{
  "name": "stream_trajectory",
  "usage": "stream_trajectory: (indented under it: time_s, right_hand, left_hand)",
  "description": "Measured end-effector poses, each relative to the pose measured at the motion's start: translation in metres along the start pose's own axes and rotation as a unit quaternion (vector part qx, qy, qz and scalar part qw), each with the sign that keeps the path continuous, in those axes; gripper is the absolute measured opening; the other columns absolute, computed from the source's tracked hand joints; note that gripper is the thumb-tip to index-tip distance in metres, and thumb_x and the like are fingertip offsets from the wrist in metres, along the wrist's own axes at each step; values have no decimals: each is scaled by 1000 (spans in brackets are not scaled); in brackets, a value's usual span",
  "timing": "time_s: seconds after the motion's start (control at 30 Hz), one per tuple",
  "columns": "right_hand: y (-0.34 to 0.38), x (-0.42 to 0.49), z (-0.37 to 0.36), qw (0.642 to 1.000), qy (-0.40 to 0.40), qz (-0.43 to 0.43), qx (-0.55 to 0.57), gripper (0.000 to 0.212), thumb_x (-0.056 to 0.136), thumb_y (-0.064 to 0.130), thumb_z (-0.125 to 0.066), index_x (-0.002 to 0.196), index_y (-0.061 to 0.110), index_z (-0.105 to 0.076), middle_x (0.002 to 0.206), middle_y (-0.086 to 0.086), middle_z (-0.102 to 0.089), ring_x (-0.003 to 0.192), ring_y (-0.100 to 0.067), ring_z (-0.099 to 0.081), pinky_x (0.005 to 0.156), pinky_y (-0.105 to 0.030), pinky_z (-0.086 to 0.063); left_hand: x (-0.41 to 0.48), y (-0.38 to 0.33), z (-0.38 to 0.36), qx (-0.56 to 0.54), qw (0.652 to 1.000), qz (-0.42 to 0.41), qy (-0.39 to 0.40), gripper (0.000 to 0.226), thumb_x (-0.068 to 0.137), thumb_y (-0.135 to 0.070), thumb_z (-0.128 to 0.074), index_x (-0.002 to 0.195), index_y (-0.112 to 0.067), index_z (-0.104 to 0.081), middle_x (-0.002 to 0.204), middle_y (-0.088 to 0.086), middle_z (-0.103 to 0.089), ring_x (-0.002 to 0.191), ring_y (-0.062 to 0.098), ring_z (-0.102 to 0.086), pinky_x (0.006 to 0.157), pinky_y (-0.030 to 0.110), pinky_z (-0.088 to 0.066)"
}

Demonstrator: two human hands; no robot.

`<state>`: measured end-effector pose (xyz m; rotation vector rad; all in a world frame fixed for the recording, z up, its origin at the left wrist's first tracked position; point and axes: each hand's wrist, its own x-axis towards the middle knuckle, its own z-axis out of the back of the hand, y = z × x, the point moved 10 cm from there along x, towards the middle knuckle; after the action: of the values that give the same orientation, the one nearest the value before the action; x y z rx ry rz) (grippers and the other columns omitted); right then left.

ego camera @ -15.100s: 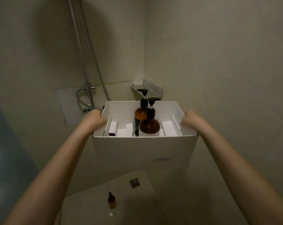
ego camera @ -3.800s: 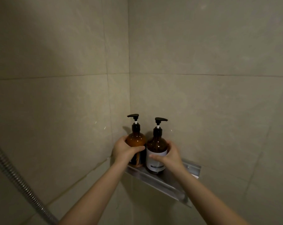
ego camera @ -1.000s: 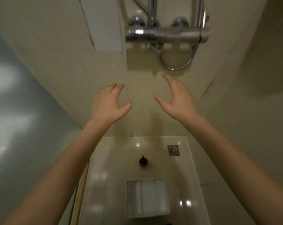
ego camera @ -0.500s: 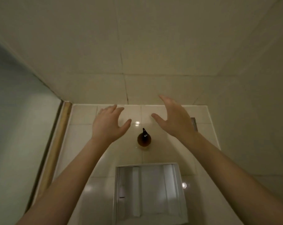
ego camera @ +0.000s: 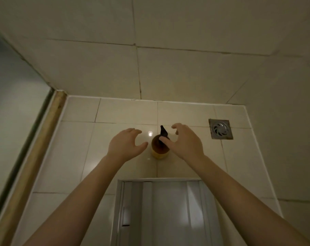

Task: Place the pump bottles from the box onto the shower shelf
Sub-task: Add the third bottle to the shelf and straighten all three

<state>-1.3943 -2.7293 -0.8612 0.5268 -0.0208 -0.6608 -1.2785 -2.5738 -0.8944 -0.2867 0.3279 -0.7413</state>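
Two spread, empty hands: your left hand [ego camera: 125, 146] and right hand [ego camera: 185, 142] curve either side of the bottle [ego camera: 158, 149], standing between your fingertips. Knock its pump [ego camera: 163, 133] with your right thumb and it could topple.

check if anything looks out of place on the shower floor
One thing: a small amber bottle stands upright on the bare floor, beyond the box rather than in it, between the open left hand and right hand. No spill or damage shows.
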Motion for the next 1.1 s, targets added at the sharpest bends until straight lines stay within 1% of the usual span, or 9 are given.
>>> stream_trajectory:
  time_s: [0.13,0.27,0.37,0.43,0.57,0.7,0.83,0.93,1.1]
  right_hand:
    - [5,2,-6,998,-8,-11,58,43,69,58,-67,99,30,-57,83,11,-59,74,-10,-58,60,-27,-50]
    - [23,4,-6,997,-13,56,55,15,78,36,-66,86,25,-60,80,11,-54,74,-11,-55,57,-17,-39]
    - [26,3,-5,996,-7,76,56,15,82,31,-64,94,23,-62,85,9,-54,76,-10,-52,59,-10,-34]
    - [26,3,-4,994,3,85,62,16,83,28,-63,98,23,-63,91,6,-58,81,-11,-54,66,-15,-39]
    - [28,3,-3,989,59,120,56,18,86,21,-59,103,23,-61,101,4,-60,86,-11,-54,76,-20,-42]
    - [29,6,15,985,93,137,54,18,87,17,-56,104,21,-60,103,3,-60,93,-15,-56,84,-29,-48]
    - [56,5,81,979,90,160,87,17,87,16,-57,103,22,-60,101,4,-60,92,-13,-55,85,-32,-49]
    - [95,-6,160,974,87,183,102,16,87,16,-56,100,25,-60,98,7,-60,91,-10,-54,83,-29,-48]
    - [162,-43,322,972,74,204,92,18,88,23,-56,101,34,-59,94,22,-55,91,1,-52,78,-15,-44]
  left_hand:
    - [4,7,-29,-71,996,27,49,69,75,-59,-57,134,-26,-44,140,-2,-48,125,16,-46,97,32,-39]
    - [16,-6,-45,-144,986,24,83,85,64,-54,-73,137,-27,-39,139,-2,-48,121,17,-49,91,28,-37]
    - [24,-29,-51,-192,975,-20,106,89,54,-51,-79,133,-30,-43,133,-4,-54,106,9,-50,84,23,-36]
    - [28,-42,-60,-199,971,-49,121,82,56,-43,-82,129,-29,-47,128,-4,-58,106,10,-54,84,20,-37]
    - [32,-46,-73,-221,969,-52,98,69,62,-36,-81,123,-21,-51,119,0,-64,106,20,-60,90,30,-47]
    - [33,-47,-62,-288,953,-61,67,74,53,-31,-84,120,-20,-56,116,-2,-64,105,16,-59,89,26,-48]
    - [29,-67,-3,-341,937,-70,38,72,51,-22,-87,114,-30,-56,114,-12,-59,105,7,-55,85,8,-42]
    - [16,-101,71,-408,908,-84,30,73,51,-10,-88,116,-24,-58,116,-5,-62,106,8,-59,89,24,-51]
    - [-25,-184,226,-471,876,-97,37,78,47,-17,-89,117,-30,-59,115,-13,-66,107,8,-62,90,28,-51]
